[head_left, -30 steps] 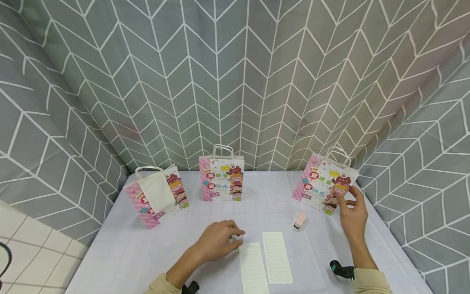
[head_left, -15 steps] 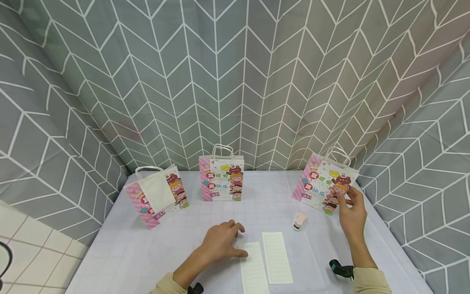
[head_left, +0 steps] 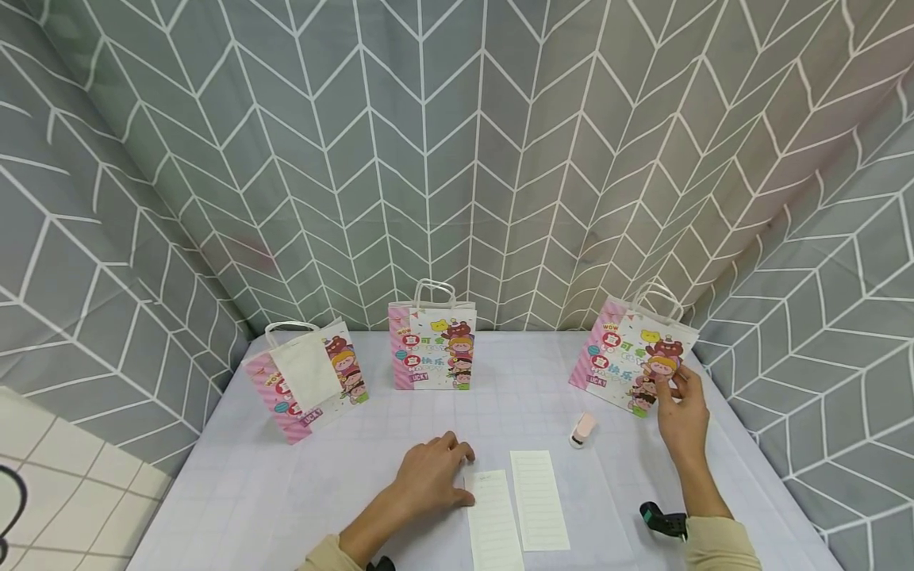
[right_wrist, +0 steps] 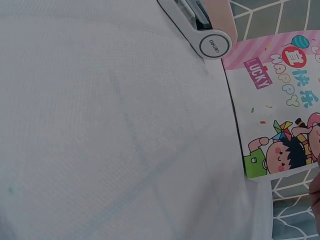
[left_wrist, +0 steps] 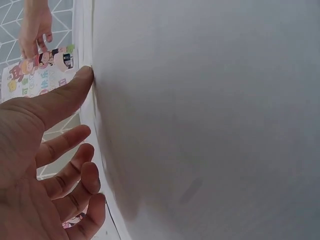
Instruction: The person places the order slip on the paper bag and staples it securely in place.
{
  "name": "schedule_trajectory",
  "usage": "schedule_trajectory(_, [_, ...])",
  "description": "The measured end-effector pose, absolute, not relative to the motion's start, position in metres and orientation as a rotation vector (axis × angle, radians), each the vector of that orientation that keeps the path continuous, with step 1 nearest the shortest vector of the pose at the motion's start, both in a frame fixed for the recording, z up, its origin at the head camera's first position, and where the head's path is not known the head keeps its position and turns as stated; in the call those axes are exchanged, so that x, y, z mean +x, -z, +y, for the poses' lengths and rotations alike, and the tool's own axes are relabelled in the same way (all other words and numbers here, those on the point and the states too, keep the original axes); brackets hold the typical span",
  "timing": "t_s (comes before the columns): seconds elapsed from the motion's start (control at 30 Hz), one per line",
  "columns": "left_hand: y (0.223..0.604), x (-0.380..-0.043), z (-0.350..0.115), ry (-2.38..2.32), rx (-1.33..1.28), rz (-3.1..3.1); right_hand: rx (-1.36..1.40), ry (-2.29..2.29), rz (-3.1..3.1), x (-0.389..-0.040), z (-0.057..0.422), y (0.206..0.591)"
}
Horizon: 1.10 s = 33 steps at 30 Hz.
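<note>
My left hand (head_left: 430, 474) hovers at or rests on the table beside the left paper slip (head_left: 495, 519), thumb near its upper left corner. In the left wrist view, this left hand (left_wrist: 50, 155) has its fingers loosely bent and nothing between them. A second lined slip (head_left: 539, 501) lies just to the right. My right hand (head_left: 683, 416) holds the lower right edge of the right paper gift bag (head_left: 621, 357), thumb on its printed front. The right wrist view shows that bag's front (right_wrist: 280, 110) up close, with only a sliver of the hand visible.
Another gift bag (head_left: 432, 349) stands upright at the back middle. The left gift bag (head_left: 350, 373) has a white paper piece (head_left: 307, 373) over its front. A small pink and white stapler (head_left: 582, 430) lies before the right bag. Patterned curtains (head_left: 457, 159) enclose the table.
My left hand has shifted slightly right, its thumb moving over the slip's corner and then back to its edge. My right hand stays at the bag, lowering very slightly.
</note>
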<state>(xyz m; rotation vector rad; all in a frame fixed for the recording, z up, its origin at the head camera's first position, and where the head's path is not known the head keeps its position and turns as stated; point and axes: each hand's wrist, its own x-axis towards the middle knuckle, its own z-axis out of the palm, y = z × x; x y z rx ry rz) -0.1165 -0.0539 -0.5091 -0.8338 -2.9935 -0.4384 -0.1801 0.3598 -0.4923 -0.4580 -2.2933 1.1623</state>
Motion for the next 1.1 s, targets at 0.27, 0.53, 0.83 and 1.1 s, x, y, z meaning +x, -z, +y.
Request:
schedule_trajectory(0.27, [0.51,-0.115,-0.055,0.448,-0.835,-3.015,-0.478,-1.214,-2.296,-0.181,0.36,0.494])
schedule_trajectory(0.53, [0.511,-0.117,-0.059,0.48,-0.845,-3.013,-0.46,-1.297,-2.303,-0.181,0.36,0.493])
schedule_trajectory(0.83, [0.512,-0.117,-0.062,0.519,-0.856,-3.003,-0.526,-1.252,-2.388,-0.178,0.36,0.489])
schedule_trajectory(1.1, [0.511,-0.117,-0.065,0.519,-0.862,-2.985,-0.491,-1.306,-2.4,-0.181,0.357,0.484])
